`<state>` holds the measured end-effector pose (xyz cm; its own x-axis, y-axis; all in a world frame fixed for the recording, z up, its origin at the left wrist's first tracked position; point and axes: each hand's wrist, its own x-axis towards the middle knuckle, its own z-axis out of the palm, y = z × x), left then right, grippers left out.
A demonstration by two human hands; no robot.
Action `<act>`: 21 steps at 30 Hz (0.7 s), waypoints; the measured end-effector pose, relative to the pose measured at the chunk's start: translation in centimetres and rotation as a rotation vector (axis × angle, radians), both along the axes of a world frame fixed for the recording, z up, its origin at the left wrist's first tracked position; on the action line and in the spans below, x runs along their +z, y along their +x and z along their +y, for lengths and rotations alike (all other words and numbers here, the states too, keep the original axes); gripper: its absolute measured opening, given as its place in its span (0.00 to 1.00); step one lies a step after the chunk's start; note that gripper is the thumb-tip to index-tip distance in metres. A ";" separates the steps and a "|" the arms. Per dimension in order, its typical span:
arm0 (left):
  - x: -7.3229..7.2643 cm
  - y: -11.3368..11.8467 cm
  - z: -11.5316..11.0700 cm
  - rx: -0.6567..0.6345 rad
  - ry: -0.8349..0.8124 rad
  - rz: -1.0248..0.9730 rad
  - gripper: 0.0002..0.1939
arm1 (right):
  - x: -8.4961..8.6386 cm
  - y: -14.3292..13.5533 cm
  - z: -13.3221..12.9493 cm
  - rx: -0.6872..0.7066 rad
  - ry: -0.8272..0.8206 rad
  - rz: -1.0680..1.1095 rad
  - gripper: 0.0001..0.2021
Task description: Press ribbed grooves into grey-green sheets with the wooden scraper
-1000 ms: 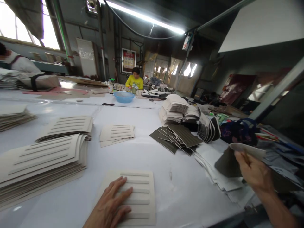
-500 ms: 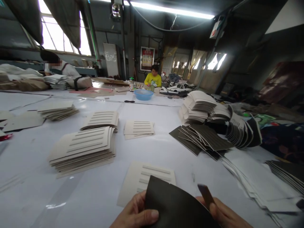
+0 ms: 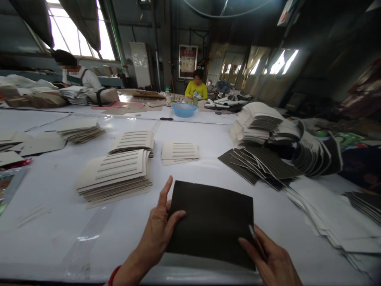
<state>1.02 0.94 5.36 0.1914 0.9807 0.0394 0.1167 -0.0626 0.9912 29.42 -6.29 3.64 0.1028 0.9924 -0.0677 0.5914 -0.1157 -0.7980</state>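
The dark sheet (image 3: 212, 220) is held by both hands over the middle of the table's (image 3: 53, 238) near edge. Its left side is clamped between the thumb and fingers of the left hand (image 3: 154, 228), the index finger being raised. Its right side is pinched by the right hand (image 3: 275, 256), in which a slim tool (image 3: 258, 241) is also held. Toward the table's left edge, a thick cream stack (image 3: 114, 178) is seen, with a striped stack (image 3: 132, 140) just behind. A small cream pile (image 3: 180, 151) is placed beyond the sheet. Toward the right edge, dark pieces (image 3: 264, 163) are fanned near white sheets (image 3: 339, 218).
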 end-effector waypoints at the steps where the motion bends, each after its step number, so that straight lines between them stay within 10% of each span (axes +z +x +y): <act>1: 0.2 -0.4 0.5 0.006 0.025 0.038 0.31 | 0.4 -0.6 0.7 -0.023 0.046 -0.025 0.22; 5: 0.6 -2.7 1.3 -0.086 0.057 0.239 0.11 | 0.9 -2.7 2.5 -0.005 0.098 0.075 0.29; 12: 0.0 -4.8 1.2 -0.244 0.174 0.469 0.10 | -0.3 -3.2 1.1 0.101 0.018 0.079 0.08; 21: -1.9 -3.8 2.3 -0.249 0.229 0.563 0.14 | -0.6 -3.8 0.4 -0.008 -0.022 0.096 0.08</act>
